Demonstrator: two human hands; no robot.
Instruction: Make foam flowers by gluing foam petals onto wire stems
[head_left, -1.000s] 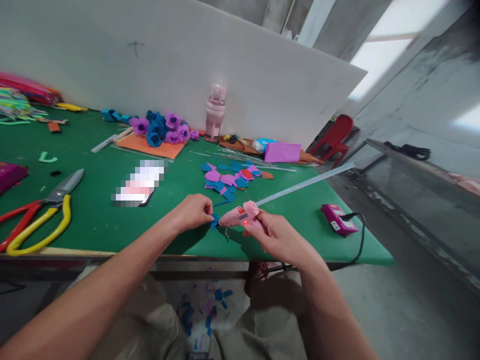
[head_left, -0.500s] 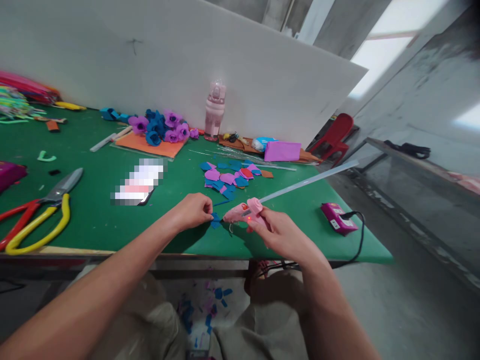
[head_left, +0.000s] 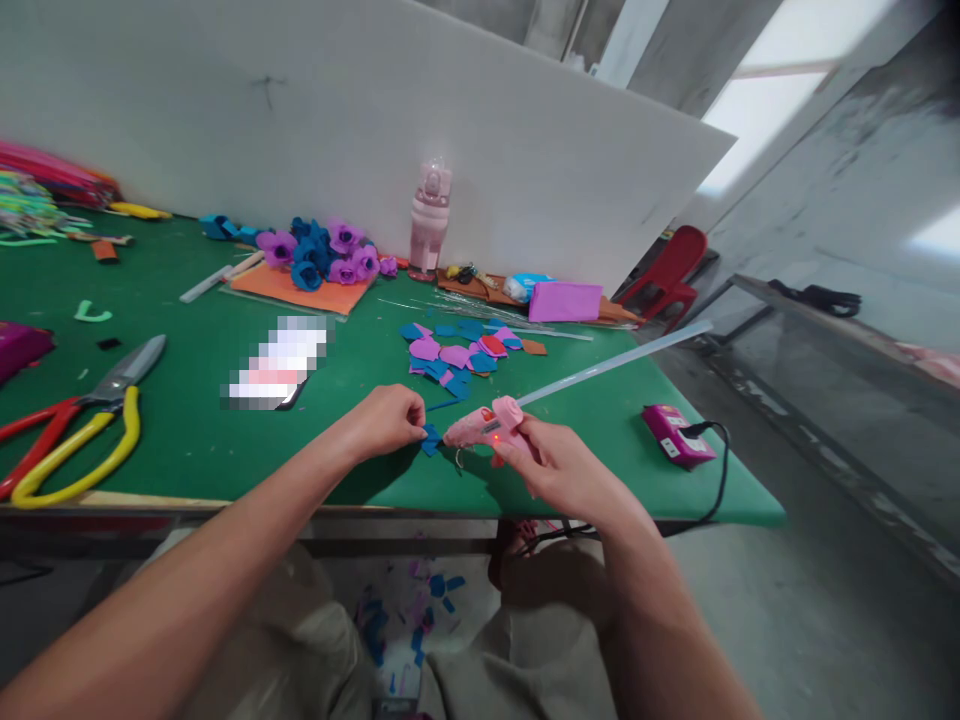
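Observation:
My left hand [head_left: 391,418] pinches a small blue cut piece [head_left: 430,441] just above the green table [head_left: 225,450]. In my right hand [head_left: 559,455] is a pink glue gun [head_left: 484,425], its red light lit and a long clear glue stick [head_left: 622,360] jutting from its back. The gun's dark nozzle points left, at the edge of the blue piece; whether it touches is too small to tell. Behind my hands lies a loose pile of blue and purple cut petals [head_left: 454,356]. A thin blue strip [head_left: 445,404] rests between that pile and the glue gun.
Large shears [head_left: 124,375] with red and yellow handles lie at left, beside a blurred-out phone [head_left: 277,365]. Finished purple and blue flowers [head_left: 322,255] sit on orange sheets [head_left: 300,290]. A pink bottle [head_left: 430,220] stands against the white board. A purple power box [head_left: 679,437] with a cord is at right.
The glue gun and its glue stick have shifted very slightly to the left and down. My left hand stays almost still with the blue piece.

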